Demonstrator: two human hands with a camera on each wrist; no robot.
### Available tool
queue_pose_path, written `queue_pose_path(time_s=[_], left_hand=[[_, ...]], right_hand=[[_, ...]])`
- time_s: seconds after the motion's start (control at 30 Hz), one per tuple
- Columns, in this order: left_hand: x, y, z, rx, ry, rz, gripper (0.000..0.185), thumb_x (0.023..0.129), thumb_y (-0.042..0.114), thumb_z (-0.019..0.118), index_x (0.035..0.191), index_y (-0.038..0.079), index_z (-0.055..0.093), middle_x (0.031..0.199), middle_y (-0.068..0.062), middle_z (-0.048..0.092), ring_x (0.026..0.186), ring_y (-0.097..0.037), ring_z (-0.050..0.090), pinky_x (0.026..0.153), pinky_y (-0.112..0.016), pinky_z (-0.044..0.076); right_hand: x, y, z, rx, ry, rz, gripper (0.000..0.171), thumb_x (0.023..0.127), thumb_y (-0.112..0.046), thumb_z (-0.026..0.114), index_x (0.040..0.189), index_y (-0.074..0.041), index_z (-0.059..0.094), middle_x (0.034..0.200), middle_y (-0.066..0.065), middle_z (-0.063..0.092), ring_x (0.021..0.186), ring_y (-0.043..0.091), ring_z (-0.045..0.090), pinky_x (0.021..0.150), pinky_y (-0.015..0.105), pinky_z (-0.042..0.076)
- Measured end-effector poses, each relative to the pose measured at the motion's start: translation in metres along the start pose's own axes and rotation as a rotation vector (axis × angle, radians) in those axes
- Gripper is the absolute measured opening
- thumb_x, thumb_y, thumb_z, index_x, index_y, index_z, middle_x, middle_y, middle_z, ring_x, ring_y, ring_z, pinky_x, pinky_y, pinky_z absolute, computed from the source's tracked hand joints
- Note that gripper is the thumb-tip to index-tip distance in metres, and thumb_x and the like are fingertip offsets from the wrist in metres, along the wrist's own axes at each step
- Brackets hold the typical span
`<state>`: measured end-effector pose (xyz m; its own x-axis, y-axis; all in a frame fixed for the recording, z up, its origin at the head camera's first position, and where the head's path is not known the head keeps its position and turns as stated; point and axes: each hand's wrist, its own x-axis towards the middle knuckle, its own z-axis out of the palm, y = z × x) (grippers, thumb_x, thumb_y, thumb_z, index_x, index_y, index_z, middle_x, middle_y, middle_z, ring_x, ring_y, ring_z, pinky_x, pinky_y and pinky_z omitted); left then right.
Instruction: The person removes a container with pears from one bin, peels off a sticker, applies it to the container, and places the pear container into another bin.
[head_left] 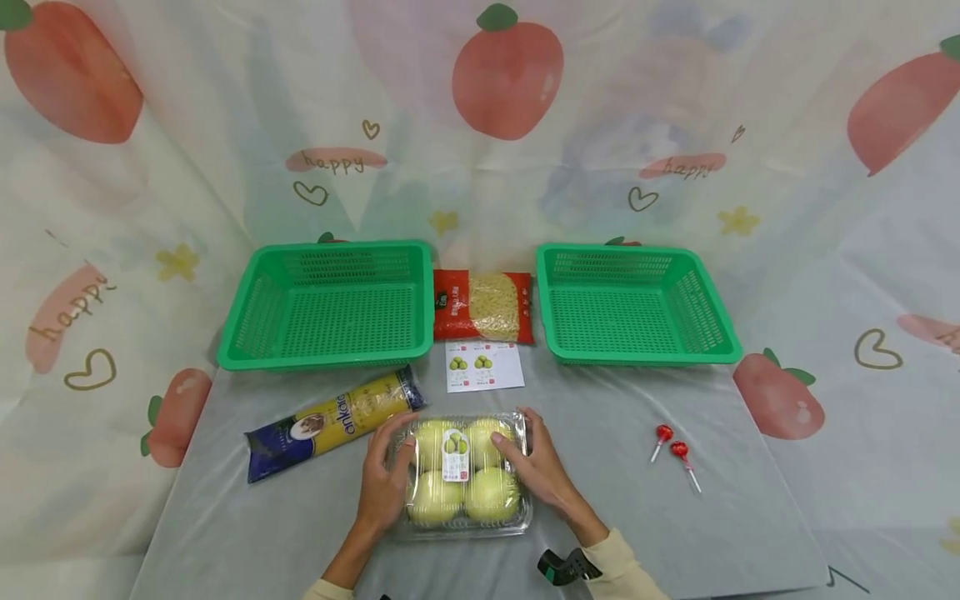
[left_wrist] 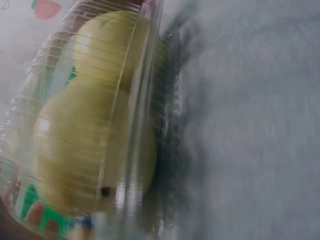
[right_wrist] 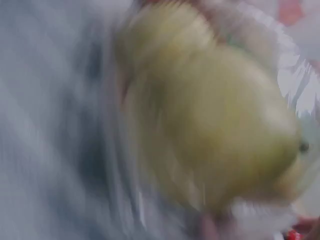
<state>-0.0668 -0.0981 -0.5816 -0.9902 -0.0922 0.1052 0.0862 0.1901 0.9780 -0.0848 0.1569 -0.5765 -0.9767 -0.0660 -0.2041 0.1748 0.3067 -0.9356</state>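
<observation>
A clear plastic clamshell box (head_left: 470, 500) of round yellow-green fruit is at the front middle of the table, a white label on its lid. My left hand (head_left: 386, 475) grips its left side, thumb at the lid's edge. From the right, my right hand (head_left: 542, 468) holds the opposite side, with its thumb laid over the lid. In the left wrist view the fruit (left_wrist: 92, 145) shows through the ribbed plastic, and some fingertips (left_wrist: 35, 214) appear at the lower left. Motion blurs the fruit (right_wrist: 210, 120) in the right wrist view.
Two green baskets (head_left: 326, 364) (head_left: 637, 358) stand at the back. Between them lie a red bag of pasta (head_left: 453, 312) and a printed card (head_left: 485, 379). A blue-and-yellow spaghetti packet (head_left: 330, 423) lies left of the box. Two red lollipops (head_left: 663, 432) (head_left: 679, 450) are at the right.
</observation>
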Motion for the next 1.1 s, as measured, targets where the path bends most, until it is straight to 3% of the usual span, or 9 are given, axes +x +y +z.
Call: queue_pose_path(time_s=[0.13,0.2,0.3,0.37,0.43,0.53,0.7,0.9,1.1], left_hand=[[0.001,0.014,0.008,-0.004,0.0,-0.034,0.039,0.112,0.021,0.055,0.149,0.011,0.059,0.156,-0.006,0.053,0.149,-0.021,0.038,0.124,-0.052,0.025],[0.002,0.02,0.013,0.005,-0.014,-0.053,0.039,0.112,0.026,0.056,0.149,0.015,0.058,0.157,-0.005,0.051,0.15,-0.022,0.036,0.123,-0.057,0.024],[0.005,0.027,0.019,-0.001,-0.04,-0.063,0.038,0.111,0.028,0.057,0.148,0.022,0.059,0.158,-0.006,0.05,0.151,-0.025,0.035,0.123,-0.061,0.024],[0.007,0.029,0.023,-0.001,-0.07,-0.071,0.037,0.111,0.03,0.057,0.148,0.024,0.059,0.159,-0.006,0.048,0.152,-0.026,0.034,0.124,-0.062,0.023],[0.01,0.03,0.026,0.002,-0.104,-0.079,0.038,0.111,0.03,0.057,0.148,0.023,0.058,0.16,-0.005,0.047,0.153,-0.027,0.033,0.125,-0.063,0.022],[0.015,0.032,0.03,0.009,-0.145,-0.082,0.038,0.111,0.03,0.057,0.148,0.019,0.058,0.163,-0.006,0.043,0.156,-0.028,0.029,0.125,-0.066,0.022],[0.024,0.036,0.036,0.012,-0.183,-0.084,0.038,0.111,0.031,0.057,0.146,0.019,0.06,0.163,-0.008,0.043,0.155,-0.029,0.03,0.123,-0.068,0.025],[0.038,0.037,0.048,0.021,-0.221,-0.041,0.037,0.109,0.032,0.061,0.145,0.022,0.062,0.159,-0.004,0.048,0.149,-0.026,0.037,0.12,-0.066,0.027],[0.065,0.046,0.066,0.016,-0.228,0.005,0.036,0.106,0.028,0.064,0.142,0.028,0.064,0.153,0.002,0.054,0.144,-0.029,0.044,0.12,-0.065,0.029]], right_hand=[[-0.001,-0.004,-0.003,0.146,0.032,0.046,0.088,0.1,-0.047,0.067,0.167,-0.014,0.02,0.173,0.025,0.014,0.16,0.046,0.014,0.123,0.074,0.015],[-0.001,-0.004,-0.007,0.177,0.052,0.056,0.086,0.1,-0.047,0.067,0.167,-0.017,0.021,0.175,0.022,0.008,0.161,0.046,0.008,0.122,0.076,0.013],[-0.001,-0.004,-0.016,0.213,0.078,0.079,0.082,0.101,-0.045,0.066,0.166,-0.02,0.022,0.166,0.023,0.027,0.151,0.043,0.033,0.118,0.066,0.03],[-0.002,-0.003,-0.022,0.252,0.074,0.097,0.079,0.102,-0.042,0.065,0.164,-0.021,0.023,0.152,0.025,0.044,0.132,0.039,0.053,0.108,0.055,0.045],[-0.003,-0.001,-0.03,0.296,0.062,0.12,0.075,0.103,-0.04,0.064,0.163,-0.022,0.022,0.136,0.021,0.055,0.112,0.03,0.063,0.095,0.042,0.051],[-0.005,0.002,-0.043,0.359,0.05,0.143,0.071,0.104,-0.035,0.061,0.162,-0.023,0.022,0.128,0.019,0.059,0.1,0.023,0.066,0.085,0.037,0.055],[-0.01,0.008,-0.065,0.393,0.08,0.166,0.066,0.107,-0.034,0.057,0.162,-0.026,0.022,0.128,0.016,0.057,0.101,0.021,0.067,0.084,0.036,0.058],[-0.019,0.007,-0.09,0.363,0.119,0.165,0.069,0.108,-0.033,0.057,0.164,-0.025,0.018,0.126,0.015,0.056,0.097,0.021,0.067,0.078,0.038,0.06],[-0.032,0.011,-0.111,0.318,0.13,0.172,0.067,0.11,-0.032,0.053,0.165,-0.027,0.015,0.132,0.021,0.052,0.101,0.021,0.065,0.079,0.039,0.06]])
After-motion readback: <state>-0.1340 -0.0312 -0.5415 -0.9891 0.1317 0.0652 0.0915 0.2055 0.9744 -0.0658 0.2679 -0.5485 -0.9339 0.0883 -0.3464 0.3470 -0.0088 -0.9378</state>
